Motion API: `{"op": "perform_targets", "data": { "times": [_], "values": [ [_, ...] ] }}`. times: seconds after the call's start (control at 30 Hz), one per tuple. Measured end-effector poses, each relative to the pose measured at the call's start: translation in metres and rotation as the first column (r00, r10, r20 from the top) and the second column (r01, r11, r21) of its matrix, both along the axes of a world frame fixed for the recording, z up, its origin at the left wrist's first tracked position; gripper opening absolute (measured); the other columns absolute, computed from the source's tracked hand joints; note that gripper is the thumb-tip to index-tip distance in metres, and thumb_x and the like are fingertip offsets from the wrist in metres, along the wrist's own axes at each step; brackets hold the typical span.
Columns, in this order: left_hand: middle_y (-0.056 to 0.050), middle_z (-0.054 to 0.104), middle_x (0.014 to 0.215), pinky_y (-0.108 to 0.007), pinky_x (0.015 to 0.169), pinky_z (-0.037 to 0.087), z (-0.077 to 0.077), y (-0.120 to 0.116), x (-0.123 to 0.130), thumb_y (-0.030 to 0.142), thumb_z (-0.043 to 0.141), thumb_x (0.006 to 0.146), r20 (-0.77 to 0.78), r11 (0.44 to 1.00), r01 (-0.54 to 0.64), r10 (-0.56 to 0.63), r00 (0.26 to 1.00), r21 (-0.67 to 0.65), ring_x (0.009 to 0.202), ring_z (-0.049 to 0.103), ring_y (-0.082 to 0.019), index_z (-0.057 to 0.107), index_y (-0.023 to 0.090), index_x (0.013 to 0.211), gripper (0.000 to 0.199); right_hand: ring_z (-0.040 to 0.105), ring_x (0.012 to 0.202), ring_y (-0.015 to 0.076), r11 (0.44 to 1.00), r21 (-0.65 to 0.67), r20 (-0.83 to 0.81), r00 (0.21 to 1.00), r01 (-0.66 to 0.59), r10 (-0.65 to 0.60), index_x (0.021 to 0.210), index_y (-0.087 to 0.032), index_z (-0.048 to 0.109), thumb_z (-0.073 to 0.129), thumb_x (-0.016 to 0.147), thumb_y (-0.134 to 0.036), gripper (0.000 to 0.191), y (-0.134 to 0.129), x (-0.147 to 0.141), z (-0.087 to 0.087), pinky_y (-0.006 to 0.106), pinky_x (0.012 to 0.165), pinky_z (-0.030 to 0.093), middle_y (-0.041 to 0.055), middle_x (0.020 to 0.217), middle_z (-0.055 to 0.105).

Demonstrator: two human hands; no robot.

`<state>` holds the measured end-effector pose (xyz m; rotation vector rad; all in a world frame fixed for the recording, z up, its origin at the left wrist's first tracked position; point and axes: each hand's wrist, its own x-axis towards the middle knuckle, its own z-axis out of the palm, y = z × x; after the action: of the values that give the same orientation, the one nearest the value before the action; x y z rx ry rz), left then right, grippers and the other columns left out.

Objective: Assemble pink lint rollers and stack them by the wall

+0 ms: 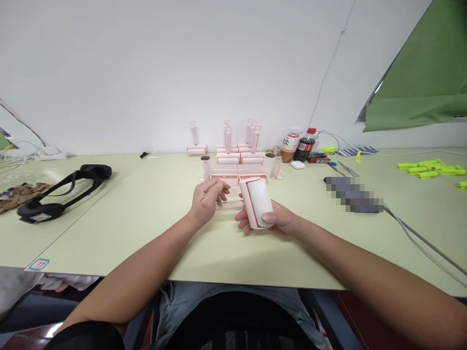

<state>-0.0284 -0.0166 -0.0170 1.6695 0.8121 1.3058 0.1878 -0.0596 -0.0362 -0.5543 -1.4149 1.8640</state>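
Note:
My right hand [279, 218] grips a lint roller [260, 201] with a white paper roll in a pale pink cover, held tilted above the table. A clear pinkish handle [229, 205] runs from beside the roller toward my left hand [207, 198]. My left fingers are curled closed at that handle's end; what they hold is hidden. Just beyond my hands lie open pink covers [224, 180]. Two clear handles, one at the left [206, 170] and one at the right [276, 168], stand beside dark-ended white rolls.
Several finished-looking lint rollers [228, 156] stand near the wall. To their right are two drink bottles [305, 145], a white case [297, 165] and cables. A blurred dark phone-like object [352, 194] lies right, yellow-green pieces [430, 168] farther off. A black headset [65, 194] lies left.

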Motion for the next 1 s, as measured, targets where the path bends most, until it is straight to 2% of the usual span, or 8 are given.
{"op": "perform_targets", "data": {
  "times": [0.2, 0.33, 0.47, 0.57, 0.7, 0.8, 0.9, 1.0],
  "values": [
    [-0.005, 0.063, 0.071, -0.026, 0.051, 0.047, 0.011, 0.012, -0.008, 0.044, 0.042, 0.086, 0.177, 0.996, -0.084, 0.083, 0.981, -0.002, 0.059, 0.059, -0.014, 0.065, 0.014, 0.080, 0.038, 0.067, 0.099, 0.0276, 0.967, -0.138, -0.210, 0.961, -0.213, 0.181, 0.126, -0.022, 0.048, 0.077, 0.070, -0.038, 0.065, -0.002, 0.000, 0.002, 0.051, 0.090, 0.047, 0.0122, 0.114, 0.068],
    [0.001, 0.054, 0.061, -0.022, 0.044, 0.034, 0.027, 0.029, -0.033, 0.034, 0.052, 0.077, -0.109, 0.929, -0.365, 0.359, 0.927, -0.051, 0.048, 0.046, -0.010, 0.059, 0.017, 0.068, 0.020, 0.068, 0.096, 0.0260, 0.991, -0.101, -0.248, 0.967, -0.084, 0.056, 0.118, -0.022, 0.052, 0.076, 0.070, -0.035, 0.055, 0.006, 0.008, 0.005, 0.051, 0.092, 0.045, 0.0096, 0.108, 0.070],
    [0.000, 0.058, 0.062, -0.025, 0.049, 0.033, 0.028, 0.039, -0.049, 0.038, 0.056, 0.076, -0.702, 0.915, -0.402, 0.301, 0.646, 0.022, 0.054, 0.050, -0.014, 0.063, 0.020, 0.075, 0.019, 0.068, 0.092, 0.0263, 0.997, -0.069, -0.248, 0.968, 0.016, -0.033, 0.115, -0.022, 0.052, 0.074, 0.071, -0.044, 0.054, 0.012, 0.017, 0.010, 0.050, 0.090, 0.047, 0.0088, 0.105, 0.071],
    [-0.002, 0.067, 0.079, -0.028, 0.053, 0.037, 0.023, 0.039, -0.050, 0.045, 0.059, 0.075, -0.858, 0.942, -0.334, 0.196, 0.475, 0.030, 0.064, 0.058, -0.019, 0.065, 0.023, 0.097, 0.031, 0.068, 0.090, 0.0267, 0.997, -0.065, -0.254, 0.966, 0.037, -0.052, 0.115, -0.022, 0.052, 0.073, 0.072, -0.047, 0.054, 0.014, 0.020, 0.011, 0.050, 0.087, 0.048, 0.0086, 0.102, 0.071],
    [-0.004, 0.067, 0.080, -0.029, 0.054, 0.035, 0.024, 0.038, -0.052, 0.037, 0.057, 0.076, -0.927, 0.955, -0.289, 0.172, 0.334, 0.073, 0.065, 0.059, -0.020, 0.063, 0.022, 0.076, 0.016, 0.068, 0.088, 0.0260, 0.999, -0.042, -0.286, 0.958, -0.015, 0.002, 0.113, -0.021, 0.051, 0.070, 0.074, -0.049, 0.052, 0.015, 0.020, 0.010, 0.047, 0.084, 0.049, 0.0083, 0.099, 0.071],
    [-0.004, 0.063, 0.072, -0.029, 0.051, 0.033, 0.030, 0.037, -0.059, 0.036, 0.054, 0.079, -0.912, 0.951, -0.307, 0.151, 0.382, 0.029, 0.058, 0.054, -0.018, 0.056, 0.021, 0.069, 0.019, 0.068, 0.088, 0.0247, 0.999, -0.027, -0.299, 0.954, -0.046, 0.036, 0.115, -0.020, 0.050, 0.067, 0.077, -0.050, 0.051, 0.016, 0.021, 0.009, 0.045, 0.083, 0.050, 0.0091, 0.100, 0.070],
    [-0.002, 0.058, 0.070, -0.026, 0.050, 0.033, 0.037, 0.031, -0.060, 0.042, 0.049, 0.086, -0.800, 0.961, -0.243, 0.044, 0.598, -0.129, 0.054, 0.049, -0.014, 0.049, 0.020, 0.072, 0.026, 0.068, 0.085, 0.0239, 0.998, -0.010, -0.304, 0.951, -0.062, 0.056, 0.116, -0.019, 0.049, 0.065, 0.078, -0.049, 0.051, 0.016, 0.022, 0.008, 0.045, 0.081, 0.050, 0.0092, 0.099, 0.070],
    [-0.001, 0.056, 0.077, -0.022, 0.049, 0.035, 0.039, 0.023, -0.052, 0.047, 0.044, 0.091, -0.559, 0.952, -0.004, -0.175, 0.810, -0.305, 0.054, 0.048, -0.010, 0.045, 0.020, 0.079, 0.029, 0.067, 0.080, 0.0235, 0.997, -0.014, -0.299, 0.952, -0.072, 0.065, 0.115, -0.019, 0.049, 0.066, 0.076, -0.049, 0.052, 0.016, 0.022, 0.009, 0.044, 0.078, 0.050, 0.0091, 0.095, 0.070]
  ]
}}
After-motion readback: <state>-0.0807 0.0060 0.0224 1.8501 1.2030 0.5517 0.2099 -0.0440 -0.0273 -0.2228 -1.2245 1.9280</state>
